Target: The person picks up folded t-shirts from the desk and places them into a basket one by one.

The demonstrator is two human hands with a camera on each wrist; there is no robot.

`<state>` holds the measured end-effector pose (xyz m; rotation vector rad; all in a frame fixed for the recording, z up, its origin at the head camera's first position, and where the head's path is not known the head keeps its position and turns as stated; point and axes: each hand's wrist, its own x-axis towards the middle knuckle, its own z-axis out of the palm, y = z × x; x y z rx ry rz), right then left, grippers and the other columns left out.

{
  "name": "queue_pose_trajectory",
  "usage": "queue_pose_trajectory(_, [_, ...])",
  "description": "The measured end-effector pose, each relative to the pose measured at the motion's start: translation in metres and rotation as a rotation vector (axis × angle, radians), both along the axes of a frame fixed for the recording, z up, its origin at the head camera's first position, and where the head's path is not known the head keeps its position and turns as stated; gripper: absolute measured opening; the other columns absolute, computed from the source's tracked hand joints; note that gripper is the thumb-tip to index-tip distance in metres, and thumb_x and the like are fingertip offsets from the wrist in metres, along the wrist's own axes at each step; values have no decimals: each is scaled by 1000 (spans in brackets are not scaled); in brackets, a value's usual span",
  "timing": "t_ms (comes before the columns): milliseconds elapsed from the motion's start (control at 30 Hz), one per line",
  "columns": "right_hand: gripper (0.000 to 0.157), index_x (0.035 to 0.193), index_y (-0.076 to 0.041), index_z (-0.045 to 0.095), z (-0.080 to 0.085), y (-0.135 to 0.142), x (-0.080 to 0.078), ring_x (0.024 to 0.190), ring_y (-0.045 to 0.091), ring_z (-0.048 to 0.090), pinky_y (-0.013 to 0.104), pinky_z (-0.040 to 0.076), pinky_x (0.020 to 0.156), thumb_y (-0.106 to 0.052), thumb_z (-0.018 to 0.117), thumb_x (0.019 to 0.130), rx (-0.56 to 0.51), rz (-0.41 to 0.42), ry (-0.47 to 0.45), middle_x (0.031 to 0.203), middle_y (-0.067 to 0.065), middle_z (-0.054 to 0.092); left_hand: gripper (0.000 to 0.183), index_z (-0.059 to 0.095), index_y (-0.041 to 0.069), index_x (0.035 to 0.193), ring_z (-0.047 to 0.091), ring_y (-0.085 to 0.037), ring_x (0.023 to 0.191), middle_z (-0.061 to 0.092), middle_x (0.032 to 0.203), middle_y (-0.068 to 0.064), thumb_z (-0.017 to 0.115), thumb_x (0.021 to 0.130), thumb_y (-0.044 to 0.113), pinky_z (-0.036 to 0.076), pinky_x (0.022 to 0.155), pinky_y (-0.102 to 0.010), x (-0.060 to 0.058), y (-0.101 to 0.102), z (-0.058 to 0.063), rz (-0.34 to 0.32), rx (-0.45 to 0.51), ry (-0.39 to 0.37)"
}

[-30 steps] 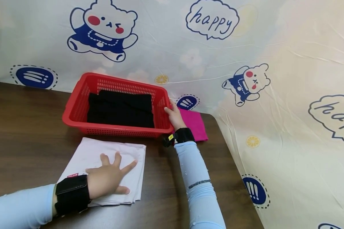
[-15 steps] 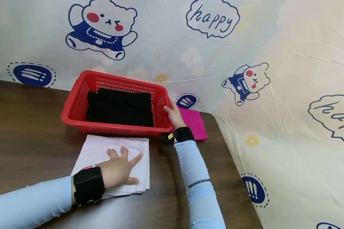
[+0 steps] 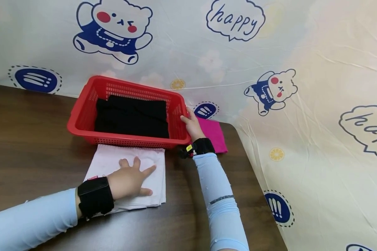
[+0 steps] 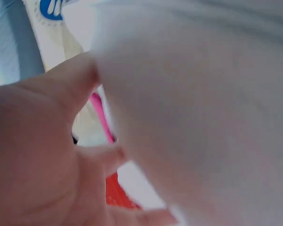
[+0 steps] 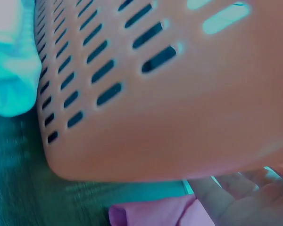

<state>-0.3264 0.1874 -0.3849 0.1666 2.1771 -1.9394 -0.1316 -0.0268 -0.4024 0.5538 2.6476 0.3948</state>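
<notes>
My left hand (image 3: 127,182) rests with spread fingers on a folded pale pink cloth (image 3: 135,153), a small red tag at its left edge. In the left wrist view, the thumb and fingertips meet the blurred pale cloth (image 4: 203,108). The cloth's far edge lies right at the near wall of a red perforated plastic basket (image 3: 135,141). Folded black cloth (image 3: 130,116) lies inside it. My right hand (image 3: 193,127) grips the basket's right end, thumb at the rim. In the right wrist view, fingers (image 5: 238,188) show below the basket wall (image 5: 179,127).
A folded magenta cloth (image 3: 215,136) lies right of the basket, partly behind my right hand and wrist. The brown wooden table (image 3: 28,146) ends against a printed backdrop (image 3: 176,42) at the back and right.
My left hand and the pale pink cloth under it have slid forward and right, bringing the cloth up to the basket. My right hand stays at the basket's right end.
</notes>
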Motion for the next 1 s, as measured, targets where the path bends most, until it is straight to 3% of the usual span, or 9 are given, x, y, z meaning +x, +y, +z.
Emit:
queue_pose_trajectory(133, [54,157,-31,37,2,3,1,123,24,59,46,51,102,-21,54,106,-28,-17,-12,145,5,53,72,56,19,146,46,-56,115,46,145,-31,75,86,53,53,74,-61,-4,-25,5,-61,54,48])
queue_pose_trajectory(333, [55,157,-16,37,20,19,13,115,24,62,40,51,100,-16,56,105,-136,-38,-44,138,11,56,47,69,5,126,61,-39,113,68,122,-16,76,90,34,50,95,-59,-15,-73,-6,-120,218,244])
queue_pose_trajectory(500, [56,157,-15,34,33,34,39,99,20,65,45,50,101,-15,55,105,-93,7,-78,139,14,54,38,71,-1,116,64,-42,104,69,111,-21,79,87,22,53,88,-61,-13,-116,-14,-9,274,318])
queue_pose_trajectory(600, [61,158,-15,30,29,40,62,100,26,66,49,52,101,-17,58,104,-90,40,-107,144,15,50,43,67,-6,120,63,-44,101,64,113,-27,78,87,20,56,83,-61,-9,-138,-19,79,310,291])
queue_pose_trajectory(667, [67,160,-14,24,20,43,80,111,35,65,52,52,99,-19,60,103,-110,80,-148,149,18,46,47,63,-9,125,65,-42,99,62,116,-31,76,89,18,58,79,-57,-6,-150,-23,119,368,236])
queue_pose_trajectory(733, [72,161,-12,19,8,44,97,123,43,58,53,53,98,-21,61,103,-148,139,-215,153,22,40,51,56,-11,132,65,-40,100,59,121,-33,72,93,17,61,76,-51,-3,-160,-28,145,476,120])
queue_pose_trajectory(800, [71,160,-9,16,-2,46,112,132,49,49,55,52,98,-24,58,104,-176,225,-284,156,25,36,56,45,-14,140,65,-37,105,54,128,-36,65,99,18,62,77,-46,-2,-169,-32,167,626,-62])
queue_pose_trajectory(900, [63,159,-5,20,-13,50,129,133,51,47,59,50,98,-24,50,107,-225,348,-347,157,28,33,62,24,-15,150,62,-23,116,40,143,-38,49,107,21,60,87,-38,-1,-181,-37,235,843,-367])
queue_pose_trajectory(1000, [57,159,-3,24,-17,54,141,133,50,48,63,48,98,-22,42,109,-265,436,-372,157,28,34,67,6,-18,152,61,-9,115,36,149,-33,38,111,25,57,93,-36,-2,-191,-42,289,990,-576])
